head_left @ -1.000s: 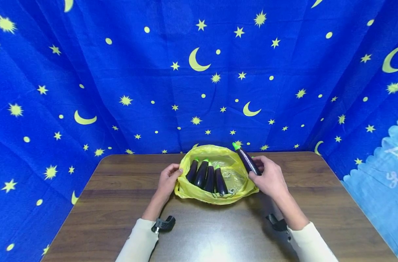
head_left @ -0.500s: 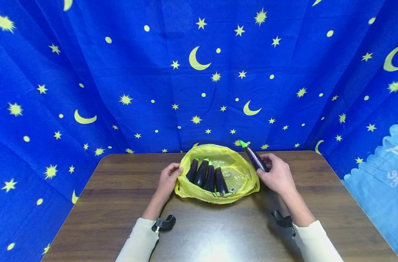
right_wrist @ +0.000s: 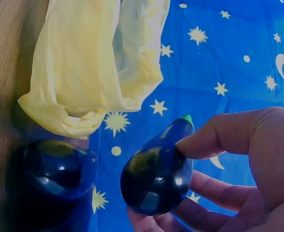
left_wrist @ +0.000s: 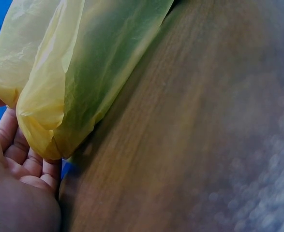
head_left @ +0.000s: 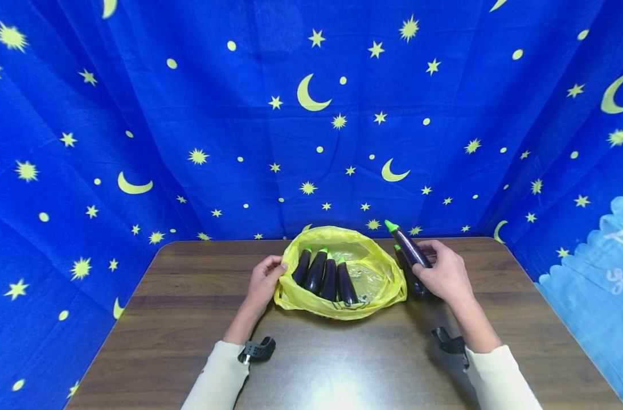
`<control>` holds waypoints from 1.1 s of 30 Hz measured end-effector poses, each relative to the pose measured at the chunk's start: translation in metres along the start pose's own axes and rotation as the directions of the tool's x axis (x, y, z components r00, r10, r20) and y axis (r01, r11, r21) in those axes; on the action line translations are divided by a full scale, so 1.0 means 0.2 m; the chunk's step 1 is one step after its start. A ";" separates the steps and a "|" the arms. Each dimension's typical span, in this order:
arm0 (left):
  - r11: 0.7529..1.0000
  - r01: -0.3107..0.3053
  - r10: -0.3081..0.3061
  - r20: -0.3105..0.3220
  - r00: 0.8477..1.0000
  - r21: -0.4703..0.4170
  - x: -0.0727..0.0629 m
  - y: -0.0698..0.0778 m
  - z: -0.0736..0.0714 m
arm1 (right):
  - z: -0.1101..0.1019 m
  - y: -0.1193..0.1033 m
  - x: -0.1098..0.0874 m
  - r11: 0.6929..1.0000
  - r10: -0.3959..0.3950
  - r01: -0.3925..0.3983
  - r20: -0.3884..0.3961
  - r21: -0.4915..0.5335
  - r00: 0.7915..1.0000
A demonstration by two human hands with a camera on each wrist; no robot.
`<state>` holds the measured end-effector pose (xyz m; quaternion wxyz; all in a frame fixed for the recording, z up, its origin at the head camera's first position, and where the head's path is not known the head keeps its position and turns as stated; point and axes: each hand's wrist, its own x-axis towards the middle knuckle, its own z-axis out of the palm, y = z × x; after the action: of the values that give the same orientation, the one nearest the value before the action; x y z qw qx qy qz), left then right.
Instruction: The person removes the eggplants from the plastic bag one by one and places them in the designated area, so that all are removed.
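Note:
A yellow plastic bag [head_left: 316,310] stands with its mouth wide on the table, several eggplants [head_left: 315,273] side by side in its left part. My left hand [head_left: 263,280] pinches the bag's left rim between thumb and fingers; in the left wrist view the yellow film [left_wrist: 45,106] hangs over the curled fingers. To the right of the bag, my right hand [head_left: 447,272] grips another eggplant [head_left: 408,246] in the air, green stem end up and to the left. Below it a further eggplant [head_left: 405,267] lies on the table beside the bag, partly hidden; its dark round end [right_wrist: 59,169] shows in the right wrist view.
The brown wooden table [head_left: 199,319] ends at a blue cloth [head_left: 240,125] with yellow moons and stars, hung behind and along the sides. A light-blue scalloped cloth [head_left: 603,285] hangs at the right. Black straps [head_left: 257,348] sit on both wrists.
My right hand has carried its eggplant rightward, from over the bag's right rim to beyond it, uncovering the eggplant on the table. My left hand and the bag stay put.

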<state>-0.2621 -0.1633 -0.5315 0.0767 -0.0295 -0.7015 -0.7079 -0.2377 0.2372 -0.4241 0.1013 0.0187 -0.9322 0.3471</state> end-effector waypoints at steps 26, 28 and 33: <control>1.000 -0.019 0.019 -0.011 1.000 0.003 -0.01 0.01 0.01 | -0.06 0.11 0.02 0.999 0.044 -0.045 -0.018 -0.026 0.999; 1.000 -0.027 0.027 -0.012 1.000 0.009 -0.01 0.01 0.01 | -0.06 0.12 0.02 0.999 0.045 -0.046 -0.022 -0.027 0.999; 0.999 -0.023 0.023 -0.007 1.000 0.026 -0.01 0.02 0.01 | -0.06 0.14 0.03 0.998 0.048 -0.049 -0.035 -0.039 0.998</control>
<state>-0.2598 -0.1614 -0.5287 0.0876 -0.0341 -0.7101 -0.6978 -0.2442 0.2669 -0.4316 0.1088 -0.0119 -0.9372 0.3311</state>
